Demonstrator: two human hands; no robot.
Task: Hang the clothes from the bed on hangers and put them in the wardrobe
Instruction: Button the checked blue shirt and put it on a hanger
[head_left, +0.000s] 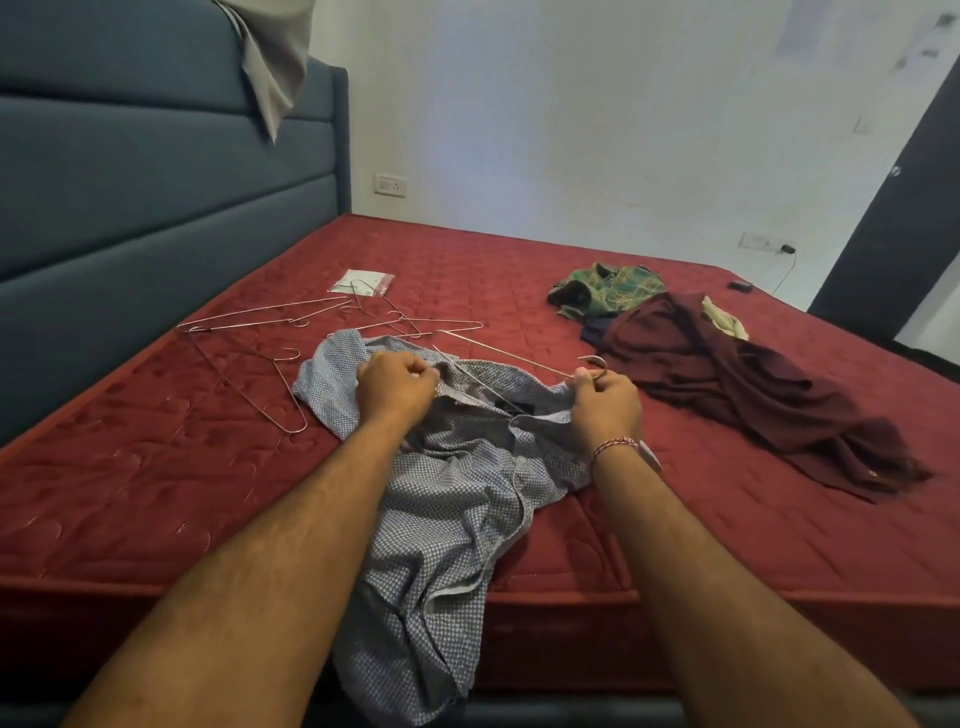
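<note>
Red mattress (675, 519) takes most of the view, and the task looks to be at an early stage: no garment here is hung yet, and the wardrobe is not in view, so what it already holds cannot be told.

Largest of the clothes is the maroon garment (753, 405), which lies crumpled on the right side of the bed. Beside it, near the middle and reaching over the near edge of the mattress, is the grey checked shirt (441, 519), the one being worked on now. Farther away, touching the far end of the maroon garment, lies a green patterned shirt (608, 291), and a small pale cloth (724, 317) sits on the maroon one. A dark blue piece seems to lie under them, but it is mostly hidden. All of these are left to hang.

Spare wire hangers (249, 364) lie in a loose group on the left, far from the near edge, some crossing each other. One hanger (519, 358) is already partly inside the grey shirt's collar area.

Both hands are apart, one at each side of the collar. The left hand (397, 387) is curled tightly and grips the shirt cloth near the collar. The right hand (605, 400) pinches the hook end of the hanger together with the cloth edge. It seems the hanger is being worked into the shoulders, a step not yet finished.
</note>
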